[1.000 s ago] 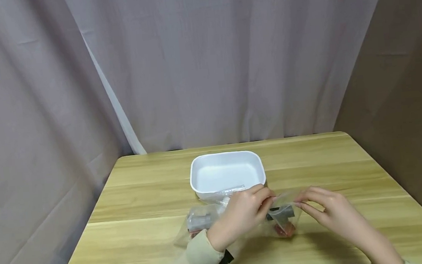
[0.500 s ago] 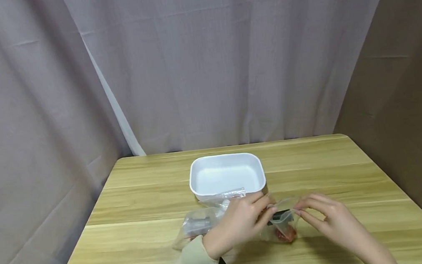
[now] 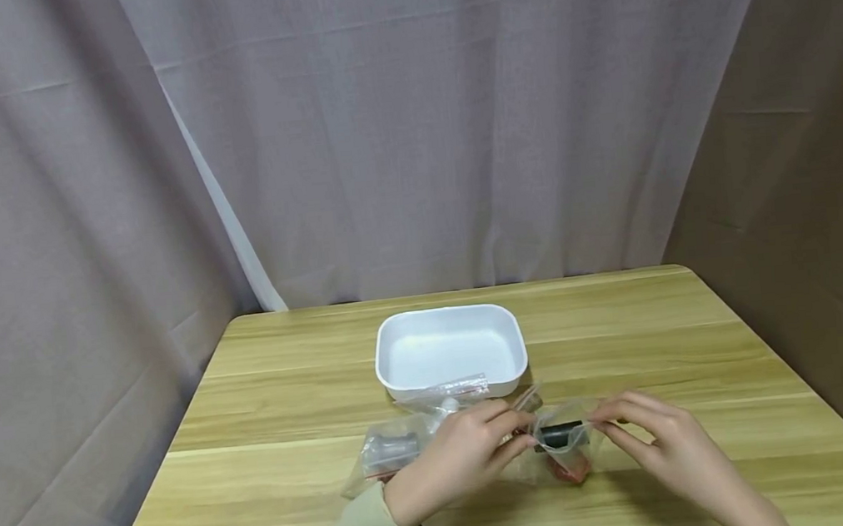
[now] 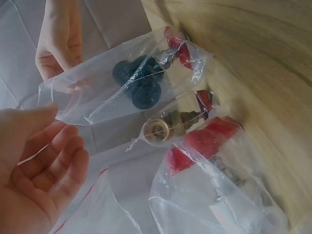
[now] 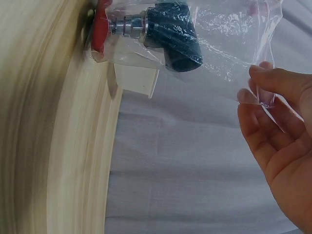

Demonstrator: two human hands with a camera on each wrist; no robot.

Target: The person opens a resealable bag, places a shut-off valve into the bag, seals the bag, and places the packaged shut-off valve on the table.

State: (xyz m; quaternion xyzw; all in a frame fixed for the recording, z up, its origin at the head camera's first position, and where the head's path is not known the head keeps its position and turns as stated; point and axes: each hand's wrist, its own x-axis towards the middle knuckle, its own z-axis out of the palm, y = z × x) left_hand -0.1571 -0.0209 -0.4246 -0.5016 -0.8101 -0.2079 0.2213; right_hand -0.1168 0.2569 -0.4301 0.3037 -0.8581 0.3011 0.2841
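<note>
My left hand (image 3: 464, 451) and right hand (image 3: 654, 426) pinch opposite sides of the mouth of a clear plastic bag (image 5: 224, 44). The bag stands on the table between them. Inside lies a valve (image 5: 170, 39) with a dark tee-shaped body, a metal stem and a red handle (image 5: 100, 29). In the left wrist view, a brass-coloured valve (image 4: 158, 129) in another clear bag is beside it. Nearer that camera is a further bag (image 4: 185, 195) with a red-handled piece and white parts inside.
A white rectangular tray (image 3: 447, 316) stands on the wooden table (image 3: 275, 393) behind the bags. Bagged grey (image 3: 393, 449) and white (image 3: 449, 407) parts lie left of my left hand, by the tray's front. Curtains surround the table.
My left hand has shifted left and slightly down, while the right hand stays nearly in place. The bag's mouth is spread wider, and its dark valve body shows more clearly.
</note>
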